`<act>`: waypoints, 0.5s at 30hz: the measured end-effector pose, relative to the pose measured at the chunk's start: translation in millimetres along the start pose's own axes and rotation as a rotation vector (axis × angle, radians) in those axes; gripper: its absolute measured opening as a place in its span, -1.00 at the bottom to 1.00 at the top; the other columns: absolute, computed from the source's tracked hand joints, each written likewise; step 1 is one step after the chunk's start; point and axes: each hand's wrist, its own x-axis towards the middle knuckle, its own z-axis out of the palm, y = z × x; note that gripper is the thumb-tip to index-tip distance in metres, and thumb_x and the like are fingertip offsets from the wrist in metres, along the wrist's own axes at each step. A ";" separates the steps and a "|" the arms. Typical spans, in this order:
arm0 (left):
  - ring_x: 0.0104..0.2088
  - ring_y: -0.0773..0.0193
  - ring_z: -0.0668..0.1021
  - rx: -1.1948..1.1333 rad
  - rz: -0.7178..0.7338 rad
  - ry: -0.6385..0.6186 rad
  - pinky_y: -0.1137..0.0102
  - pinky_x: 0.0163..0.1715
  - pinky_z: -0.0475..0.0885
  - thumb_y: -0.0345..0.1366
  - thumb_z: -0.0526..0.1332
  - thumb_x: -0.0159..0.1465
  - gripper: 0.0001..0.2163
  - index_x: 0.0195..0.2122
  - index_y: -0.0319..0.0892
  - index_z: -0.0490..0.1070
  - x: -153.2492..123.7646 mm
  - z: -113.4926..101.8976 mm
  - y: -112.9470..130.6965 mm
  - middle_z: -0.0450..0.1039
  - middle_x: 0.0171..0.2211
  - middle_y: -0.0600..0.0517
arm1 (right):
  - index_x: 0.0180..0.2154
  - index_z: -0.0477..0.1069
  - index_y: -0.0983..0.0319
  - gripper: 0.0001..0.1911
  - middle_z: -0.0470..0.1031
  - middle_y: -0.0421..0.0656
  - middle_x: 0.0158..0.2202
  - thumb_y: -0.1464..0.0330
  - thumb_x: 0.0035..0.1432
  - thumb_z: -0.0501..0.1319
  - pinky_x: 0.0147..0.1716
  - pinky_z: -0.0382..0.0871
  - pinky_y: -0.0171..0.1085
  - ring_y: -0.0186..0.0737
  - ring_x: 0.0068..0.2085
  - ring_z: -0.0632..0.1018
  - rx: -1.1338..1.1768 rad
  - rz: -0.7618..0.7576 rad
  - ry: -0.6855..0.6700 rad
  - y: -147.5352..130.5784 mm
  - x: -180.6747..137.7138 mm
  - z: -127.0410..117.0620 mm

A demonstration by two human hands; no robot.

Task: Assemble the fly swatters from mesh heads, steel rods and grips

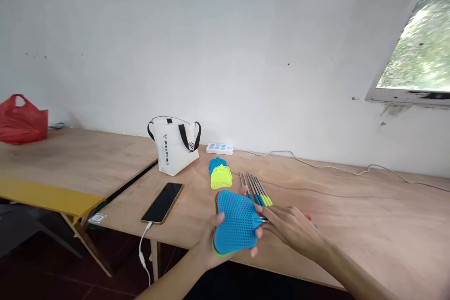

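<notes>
My left hand (pixel 211 243) grips a stack of mesh fly-swatter heads (pixel 236 225), blue on top with red and green edges showing beneath, near the table's front edge. My right hand (pixel 291 229) lies over the neck of the stack, fingers stretched toward it, touching a thin metal rod at the head's right side. A red handle end peeks out behind the right hand. Just beyond lie several metal rods with blue and yellow-green handles (pixel 256 188). Two loose heads, one yellow-green (pixel 221 178) and one blue (pixel 216 165), rest further back.
A black phone (pixel 162 202) on a white charging cable lies left of the stack. A white tote bag (pixel 176 145) and a power strip (pixel 220 148) stand near the wall. A red plastic bag (pixel 21 121) sits on the left table (pixel 80 159).
</notes>
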 end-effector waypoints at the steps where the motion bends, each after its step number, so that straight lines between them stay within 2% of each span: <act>1: -0.10 0.05 0.51 -0.024 0.006 0.022 0.33 -0.33 0.45 0.12 0.32 0.21 -0.21 0.40 0.12 0.02 -4.2 1.1 0.2 0.34 0.16 -0.16 | 0.13 0.28 0.20 -0.72 0.54 -0.20 -0.35 0.33 0.49 -0.05 -0.51 0.27 -0.34 -0.27 -0.42 0.55 0.040 0.013 -0.004 -6.1 -0.7 -1.7; 3: -0.11 0.06 0.51 -0.059 -0.010 0.002 0.35 -0.38 0.45 0.19 0.30 0.21 -0.21 0.39 0.15 0.02 -11.1 3.5 -0.3 0.35 0.15 -0.16 | 0.12 0.28 0.17 -0.71 0.56 -0.18 -0.31 0.32 0.51 -0.08 -0.43 0.35 -0.35 -0.27 -0.36 0.57 0.125 0.014 0.008 -19.8 -1.6 -5.3; 6: -0.08 0.02 0.52 -0.065 -0.020 -0.067 0.29 -0.32 0.50 0.22 0.35 0.15 -0.17 0.37 0.18 0.03 -18.2 10.2 -3.9 0.36 0.14 -0.14 | 0.08 0.31 0.17 -0.70 0.58 -0.12 -0.24 0.34 0.50 -0.11 -0.29 0.42 -0.32 -0.24 -0.28 0.58 0.222 0.009 0.053 -37.9 -3.3 -7.0; 10: -0.04 -0.03 0.54 -0.060 0.005 0.011 0.21 -0.24 0.50 0.20 0.23 0.26 -0.30 0.34 0.14 0.06 -26.0 26.3 -10.2 0.40 0.08 -0.12 | -0.07 0.35 0.17 -0.79 0.56 -0.16 -0.35 0.43 0.41 -0.03 -0.43 0.33 -0.35 -0.25 -0.40 0.54 0.207 0.066 0.033 -48.8 -9.6 -2.4; 12: -0.07 -0.01 0.55 -0.065 0.041 0.034 0.25 -0.28 0.50 0.19 0.20 0.29 -0.35 0.32 0.12 0.10 -30.3 34.3 -13.0 0.41 0.06 -0.12 | -0.18 0.34 0.17 -0.79 0.54 -0.18 -0.40 0.50 0.32 -0.03 -0.46 0.26 -0.34 -0.26 -0.44 0.52 0.200 0.059 0.025 -50.5 -12.5 -3.0; 15: -0.11 0.04 0.56 -0.062 0.052 0.040 0.31 -0.31 0.49 0.19 0.25 0.25 -0.34 0.30 0.14 0.12 -35.1 42.1 -19.0 0.41 0.06 -0.11 | -0.28 0.29 0.16 -0.79 0.49 -0.23 -0.45 0.53 0.27 -0.03 -0.47 0.18 -0.31 -0.28 -0.49 0.47 0.215 0.035 0.026 -54.2 -12.3 -12.1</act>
